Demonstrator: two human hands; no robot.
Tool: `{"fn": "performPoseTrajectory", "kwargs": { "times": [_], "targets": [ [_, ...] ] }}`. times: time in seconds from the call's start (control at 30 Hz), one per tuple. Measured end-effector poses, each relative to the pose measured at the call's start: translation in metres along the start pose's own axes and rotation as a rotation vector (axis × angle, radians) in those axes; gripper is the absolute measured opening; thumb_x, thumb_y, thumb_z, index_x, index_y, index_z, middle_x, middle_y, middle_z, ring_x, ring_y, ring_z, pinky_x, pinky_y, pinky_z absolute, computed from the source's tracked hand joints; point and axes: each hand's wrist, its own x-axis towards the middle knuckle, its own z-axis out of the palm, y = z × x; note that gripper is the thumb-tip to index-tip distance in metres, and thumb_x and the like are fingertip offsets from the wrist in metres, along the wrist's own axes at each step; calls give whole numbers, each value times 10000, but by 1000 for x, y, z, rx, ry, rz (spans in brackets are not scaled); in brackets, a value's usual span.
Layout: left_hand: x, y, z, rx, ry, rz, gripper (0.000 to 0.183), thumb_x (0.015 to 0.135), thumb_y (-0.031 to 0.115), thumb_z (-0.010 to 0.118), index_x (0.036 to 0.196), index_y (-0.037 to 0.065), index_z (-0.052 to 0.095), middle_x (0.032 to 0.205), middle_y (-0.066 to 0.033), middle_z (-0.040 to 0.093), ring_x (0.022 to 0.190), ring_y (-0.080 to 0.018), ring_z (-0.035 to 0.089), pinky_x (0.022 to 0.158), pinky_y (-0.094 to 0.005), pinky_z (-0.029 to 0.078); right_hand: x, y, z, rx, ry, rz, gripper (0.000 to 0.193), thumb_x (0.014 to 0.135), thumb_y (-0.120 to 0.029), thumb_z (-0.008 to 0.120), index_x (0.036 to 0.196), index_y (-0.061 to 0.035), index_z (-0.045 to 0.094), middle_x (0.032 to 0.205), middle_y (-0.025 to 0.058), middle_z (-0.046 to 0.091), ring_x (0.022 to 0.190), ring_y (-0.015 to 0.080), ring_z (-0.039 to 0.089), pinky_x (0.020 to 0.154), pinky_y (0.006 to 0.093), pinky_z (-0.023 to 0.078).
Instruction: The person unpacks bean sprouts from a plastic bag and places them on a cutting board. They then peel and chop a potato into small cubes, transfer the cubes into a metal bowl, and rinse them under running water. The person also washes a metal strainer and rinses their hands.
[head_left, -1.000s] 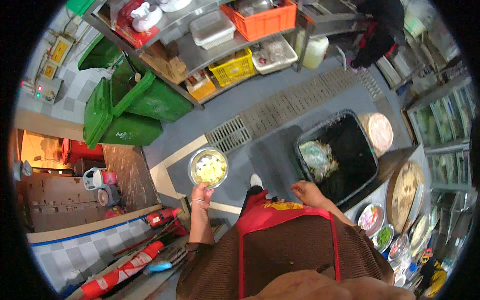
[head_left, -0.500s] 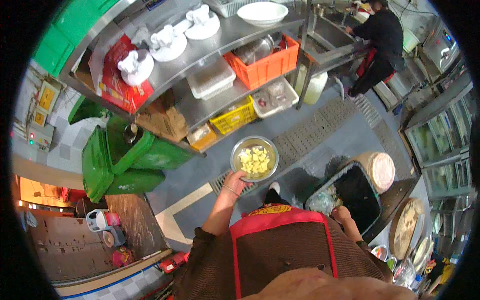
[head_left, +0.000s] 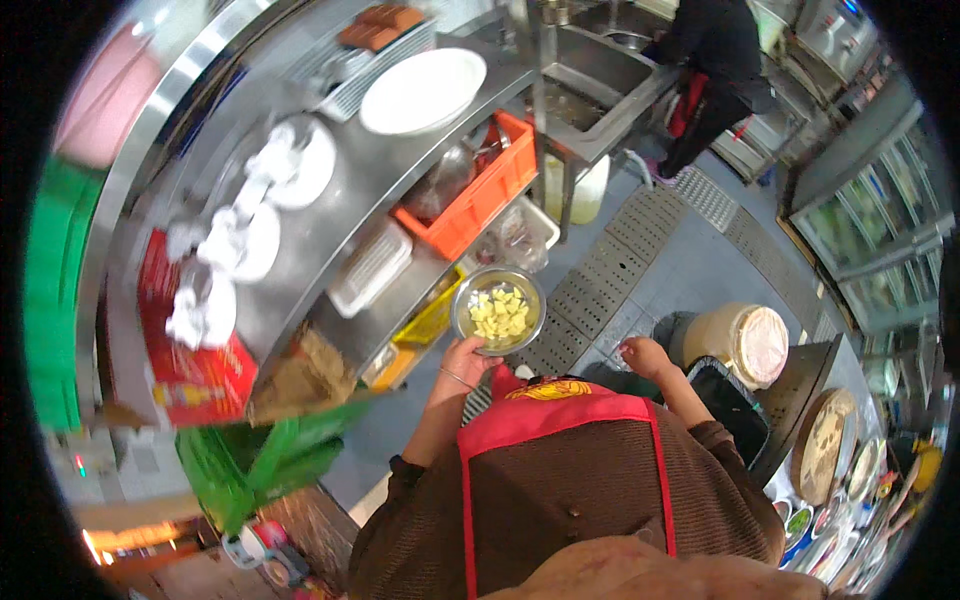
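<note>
My left hand (head_left: 468, 362) grips the near-left rim of a round metal bowl (head_left: 535, 318), held out in front of my apron. Inside lie several pale yellow cut chunks (head_left: 500, 314), which look like potato. My right hand (head_left: 645, 357) hangs out to the right over the floor, away from the bowl, with its fingers curled in. Nothing shows in it. The nearest things to that hand are a lidded tub (head_left: 752, 345) and a black bin (head_left: 715, 400), partly covered by my arm.
A steel shelf unit at left holds white plates (head_left: 303, 160), a large white bowl (head_left: 423, 90) and an orange crate (head_left: 490, 190). Green bins (head_left: 260, 460) stand lower left. Another person (head_left: 715, 70) works at the sink (head_left: 590, 75). A round chopping board (head_left: 825, 445) lies right.
The view has shifted toward the shelves, which now look nearer. My right hand has moved up and away from the black bin. My left hand still holds the bowl.
</note>
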Motion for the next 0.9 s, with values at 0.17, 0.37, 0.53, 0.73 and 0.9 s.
{"fn": "performPoseTrajectory", "kwargs": {
  "times": [0.17, 0.37, 0.53, 0.73, 0.9],
  "targets": [
    [123, 32, 65, 72, -135, -132, 448, 908, 75, 542, 1347, -8, 513, 1246, -171, 644, 998, -290, 682, 771, -438, 600, 1, 54, -21, -146, -106, 388, 290, 889, -262, 535, 959, -50, 720, 958, 250, 694, 931, 435, 664, 841, 512, 527],
    [260, 46, 165, 15, -249, -214, 487, 901, 60, 546, 1385, 36, 499, 1314, -161, 616, 1125, -317, 645, 837, -491, 585, 43, 135, -84, -15, 2, 473, 263, 888, -272, 553, 947, -78, 721, 924, 239, 694, 908, 440, 665, 778, 503, 536],
    [371, 38, 237, -116, -218, -173, 534, 895, 52, 544, 1422, 44, 461, 1359, -168, 588, 1180, -341, 620, 864, -527, 572, 156, 193, -198, -30, 34, 319, 266, 902, -284, 569, 889, -44, 682, 896, 265, 659, 884, 457, 640, 747, 515, 507],
    [456, 39, 303, -205, -198, -158, 516, 919, 118, 534, 1417, 15, 451, 1384, -176, 570, 1215, -347, 597, 994, -543, 512, 354, 205, -363, -9, 204, 22, 265, 914, -243, 610, 1053, -43, 714, 974, 221, 697, 886, 406, 676, 771, 444, 540],
    [524, 56, 310, -195, -93, -104, 512, 939, 159, 530, 1416, -4, 439, 1377, -176, 574, 1208, -345, 600, 958, -515, 536, 512, 161, -456, 56, 260, -212, 238, 892, -177, 641, 1085, -51, 701, 1004, 193, 696, 899, 354, 684, 786, 416, 543]
  ]
}}
